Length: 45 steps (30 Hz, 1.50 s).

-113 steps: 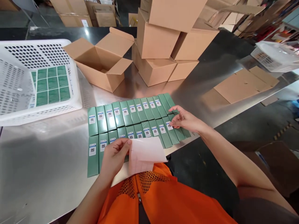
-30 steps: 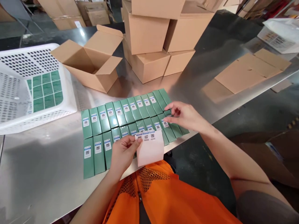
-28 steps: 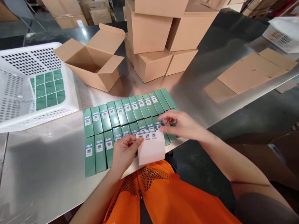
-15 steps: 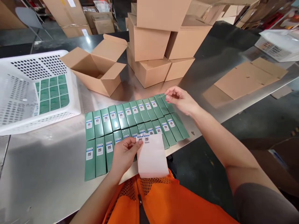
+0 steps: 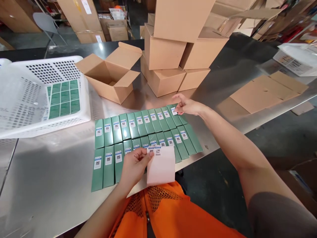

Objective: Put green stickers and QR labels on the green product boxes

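White perforated basket (image 5: 81,114), far left of the steel table (image 5: 49,172): tipped toward the person so that its contents face out, holding a flat block of green boxes, 3 across and 4 down as far as the mesh lets one count. Open cardboard carton (image 5: 111,74), just right of the basket: flaps spread, mouth upward, within reach behind the work. Green cartons (image 5: 138,132), centre: laid flat in 2 rows, long sides touching, faces up, so that each top end is open to a label; most already bear 1 small white-and-blue code sticker. Left hand (image 5: 135,165), at the near table edge: thumb and fingers pinched on the upper left corner of the sticker sheet (image 5: 160,165), held over the near row with the last few stickers at its top edge kept toward the cartons. Right hand (image 5: 185,105), at the right end of the far row: fingers drawn together and pressed down on a sticker there, index finger slightly lifted; whether the label is fully seated cannot be told. Stacked closed cartons (image 5: 170,56), behind. Flattened cardboard (image 5: 267,91), far right.
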Tool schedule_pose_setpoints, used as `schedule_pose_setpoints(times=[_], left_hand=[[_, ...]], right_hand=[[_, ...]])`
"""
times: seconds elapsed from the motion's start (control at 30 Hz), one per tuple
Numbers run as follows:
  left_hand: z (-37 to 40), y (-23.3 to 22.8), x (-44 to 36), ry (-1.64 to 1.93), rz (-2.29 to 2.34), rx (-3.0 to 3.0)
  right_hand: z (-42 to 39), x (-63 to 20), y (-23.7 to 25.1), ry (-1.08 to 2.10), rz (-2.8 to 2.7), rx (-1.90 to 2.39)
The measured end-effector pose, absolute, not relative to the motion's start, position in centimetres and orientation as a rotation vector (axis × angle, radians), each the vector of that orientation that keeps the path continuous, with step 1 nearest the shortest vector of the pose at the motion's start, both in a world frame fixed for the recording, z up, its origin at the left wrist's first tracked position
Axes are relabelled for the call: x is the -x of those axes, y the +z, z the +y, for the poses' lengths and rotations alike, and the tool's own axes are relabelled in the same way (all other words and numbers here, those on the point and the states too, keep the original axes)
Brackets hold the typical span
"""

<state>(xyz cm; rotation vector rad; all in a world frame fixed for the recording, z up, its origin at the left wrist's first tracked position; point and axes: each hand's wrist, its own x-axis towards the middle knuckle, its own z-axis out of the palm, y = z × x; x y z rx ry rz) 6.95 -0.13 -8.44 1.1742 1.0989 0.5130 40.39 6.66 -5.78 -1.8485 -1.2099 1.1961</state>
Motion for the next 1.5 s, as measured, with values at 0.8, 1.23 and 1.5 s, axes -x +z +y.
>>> schedule_pose_setpoints(times=[0.8, 1.23, 1.5], left_hand=[[-0.2, -8.6, -7.1, 0.591, 1.07, -1.146], [-0.2, -9.3, -6.7, 0.502, 1.114, -1.249], [-0.2, -9.0, -6.8, 0.514, 1.103, -1.256]], right_hand=[[-3.2, -29.1, -5.6, 1.157, -1.658, 1.525], [2.2, -40.4, -4.7, 0.909, -0.983, 1.71], [5.1, -41.6, -6.2, 1.025, -0.963, 1.977]])
